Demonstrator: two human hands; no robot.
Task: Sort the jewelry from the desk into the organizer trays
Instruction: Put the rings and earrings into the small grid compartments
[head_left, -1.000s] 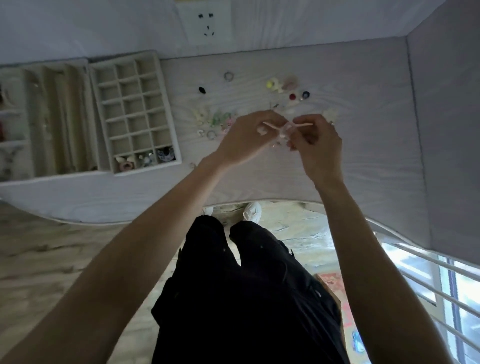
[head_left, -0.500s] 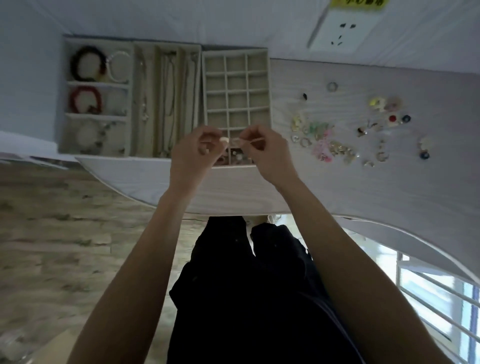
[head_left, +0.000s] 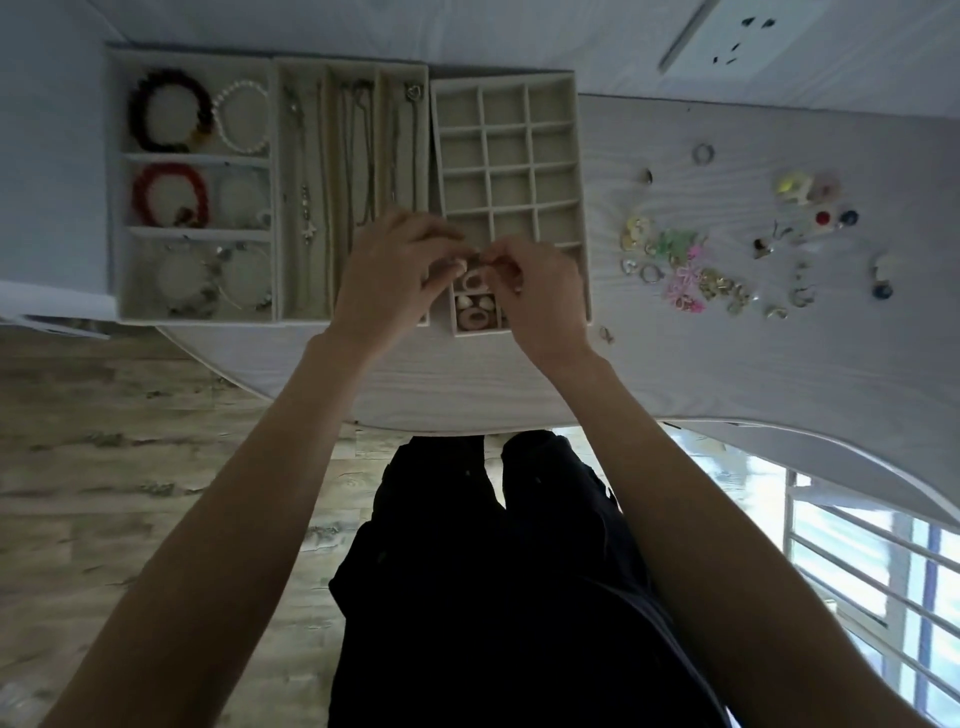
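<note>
While both hands (head_left: 395, 275) (head_left: 540, 296) pinch one small piece (head_left: 461, 266), three trays (head_left: 584, 208) sit abreast.

I'm seeing open desk (head_left: 691, 364) at 4 o'clock of the grid tray (head_left: 509, 156), easy passage there. Loose jewelry (head_left: 691, 270) is cluttering 3 o'clock. Necklace tray (head_left: 353, 156) and bracelet tray (head_left: 192, 182) are walling off 9 o'clock, wall (head_left: 467, 31) is closing 12.

No text, label, brand, number or sign can be read anywhere; the white wall socket (head_left: 748, 39) above the desk (head_left: 727, 374) shows only its plug holes; the organizer trays (head_left: 506, 85) carry no lettering.
</note>
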